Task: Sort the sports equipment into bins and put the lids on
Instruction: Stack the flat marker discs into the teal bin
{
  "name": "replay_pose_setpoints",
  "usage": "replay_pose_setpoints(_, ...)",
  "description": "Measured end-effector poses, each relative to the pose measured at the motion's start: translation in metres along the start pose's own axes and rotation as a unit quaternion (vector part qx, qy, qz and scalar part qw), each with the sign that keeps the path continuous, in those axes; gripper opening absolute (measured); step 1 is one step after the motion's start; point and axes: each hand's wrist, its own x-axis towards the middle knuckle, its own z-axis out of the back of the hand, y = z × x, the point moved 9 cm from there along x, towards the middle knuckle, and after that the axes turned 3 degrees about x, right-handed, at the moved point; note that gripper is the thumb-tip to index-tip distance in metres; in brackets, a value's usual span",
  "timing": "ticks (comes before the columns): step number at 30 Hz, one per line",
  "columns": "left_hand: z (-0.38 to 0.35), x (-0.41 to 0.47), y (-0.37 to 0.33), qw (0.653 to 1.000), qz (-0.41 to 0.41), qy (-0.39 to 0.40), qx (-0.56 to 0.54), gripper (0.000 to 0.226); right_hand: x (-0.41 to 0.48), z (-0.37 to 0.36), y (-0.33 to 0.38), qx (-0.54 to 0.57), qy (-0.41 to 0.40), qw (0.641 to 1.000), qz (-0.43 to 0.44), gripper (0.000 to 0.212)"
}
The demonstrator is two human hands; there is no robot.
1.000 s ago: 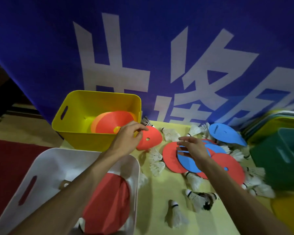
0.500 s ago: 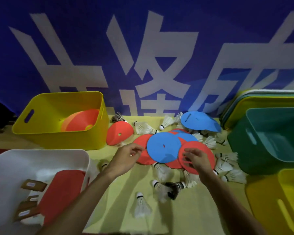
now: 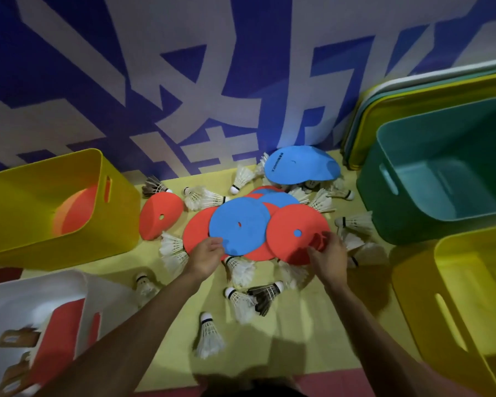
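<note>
Head view: right hand [image 3: 327, 255] pinches near rim of red disc [image 3: 297, 233], thumb on top, fingers under, likely to peel it off pile. Left hand [image 3: 205, 255] fingers curled at blue disc [image 3: 239, 224] edge; grip unclear. Pile sits just right of far-left yellow bin [image 3: 55, 247], which holds similar discs.

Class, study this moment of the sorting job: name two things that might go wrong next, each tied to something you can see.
1. The right hand grips the red disc, which overlaps the blue disc at the left hand; lifting one may drag the other askew.
2. Shuttlecocks lie against the discs' near edges; sliding discs could crush or scatter them.
</note>
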Motion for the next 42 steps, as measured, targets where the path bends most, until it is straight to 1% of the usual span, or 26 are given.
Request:
replay_pose_setpoints(2,-0.002,0.011,0.007,1.0,0.024,-0.006,0.002,0.036,0.003,0.0,-0.001,-0.033,-0.012,0.999,-0.003,0.058)
replay_pose_setpoints(4,-0.002,0.022,0.015,0.998,0.053,-0.021,-0.023,0.035,0.004,-0.002,0.0,-0.065,-0.013,0.998,-0.005,0.065)
replay_pose_setpoints(7,-0.002,0.033,0.022,0.991,0.1,-0.051,-0.077,0.008,0.006,-0.008,-0.002,-0.099,-0.005,0.995,-0.007,0.068)
replay_pose_setpoints(8,-0.002,0.036,0.024,0.988,0.113,-0.06,-0.089,0.007,0.007,-0.009,-0.002,-0.097,-0.006,0.995,-0.007,0.068)
replay_pose_setpoints(9,-0.002,0.039,0.025,0.985,0.123,-0.067,-0.099,0.012,0.007,-0.008,-0.001,-0.092,-0.011,0.996,-0.006,0.07)
replay_pose_setpoints(10,-0.003,0.042,0.024,0.983,0.13,-0.071,-0.109,0.016,0.008,-0.006,0.001,-0.085,-0.023,0.996,0.002,0.073)
replay_pose_setpoints(13,-0.005,0.049,0.022,0.978,0.141,-0.064,-0.137,0.016,0.008,0.002,0.01,-0.088,-0.051,0.995,0.019,0.084)
replay_pose_setpoints(15,-0.005,0.052,0.023,0.976,0.144,-0.064,-0.151,0.027,0.008,0.006,0.014,-0.088,-0.061,0.994,0.026,0.08)
replay_pose_setpoints(18,-0.002,0.054,0.021,0.972,0.145,-0.07,-0.173,0.034,0.008,0.014,0.018,-0.082,-0.064,0.994,0.027,0.061)
replay_pose_setpoints(21,0.003,0.054,0.01,0.979,0.111,-0.067,-0.158,0.024,0.006,0.022,0.029,-0.092,-0.072,0.992,0.048,0.036)
replay_pose_setpoints(23,0.007,0.05,-0.002,0.986,0.066,-0.061,-0.143,0.019,0.003,0.025,0.039,-0.08,-0.075,0.993,0.044,0.027)
replay_pose_setpoints(26,0.011,0.043,-0.018,0.993,-0.003,-0.035,-0.117,0.021,-0.002,0.018,0.063,-0.117,-0.045,0.991,0.056,0.029)
replay_pose_setpoints(28,0.017,0.036,-0.024,0.992,-0.03,-0.027,-0.116,0.021,-0.009,0.013,0.083,-0.152,-0.027,0.985,0.078,0.03)
replay_pose_setpoints(31,0.041,0.013,-0.036,0.985,-0.058,-0.044,-0.159,0.022,-0.02,0.01,0.116,-0.18,-0.029,0.977,0.11,0.024)
replay_pose_setpoints(34,0.061,-0.001,-0.033,0.976,-0.073,-0.055,-0.198,0.031,-0.032,0.007,0.148,-0.196,-0.036,0.967,0.159,0.02)
replay_pose_setpoints(38,0.082,-0.021,-0.027,0.963,-0.085,-0.064,-0.246,0.03,-0.056,0.015,0.189,-0.181,-0.052,0.956,0.224,0.021)
replay_pose_setpoints(40,0.089,-0.032,-0.031,0.956,-0.094,-0.066,-0.268,0.03,-0.064,0.025,0.204,-0.159,-0.051,0.959,0.229,0.025)
replay_pose_setpoints(42,0.093,-0.041,-0.036,0.95,-0.101,-0.069,-0.286,0.031,-0.066,0.037,0.21,-0.1,-0.041,0.971,0.212,0.025)
